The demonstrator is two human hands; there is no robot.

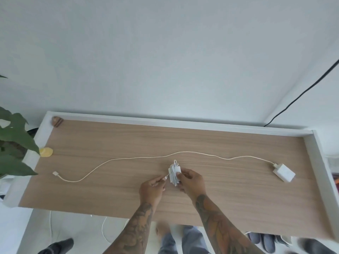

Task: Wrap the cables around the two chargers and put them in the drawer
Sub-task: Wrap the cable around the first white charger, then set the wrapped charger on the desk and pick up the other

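Observation:
A small white charger (174,172) with its white cable wound round it sits at the middle of the wooden desk top (128,140). My right hand (191,182) grips this bundle from the right. My left hand (151,188) pinches the cable's plug end (165,178) just left of the bundle. A second white charger (284,172) lies flat at the right of the desk. Its long cable (183,152) runs unwound across the desk to a plug (55,173) at the left. No drawer is visible.
A white raised rim (165,120) borders the desk at the back and sides. A yellow object (46,152) and a brown one (57,121) sit near the left rim. Plant leaves (14,136) overhang the left edge. A black cable (302,92) runs down the wall at right.

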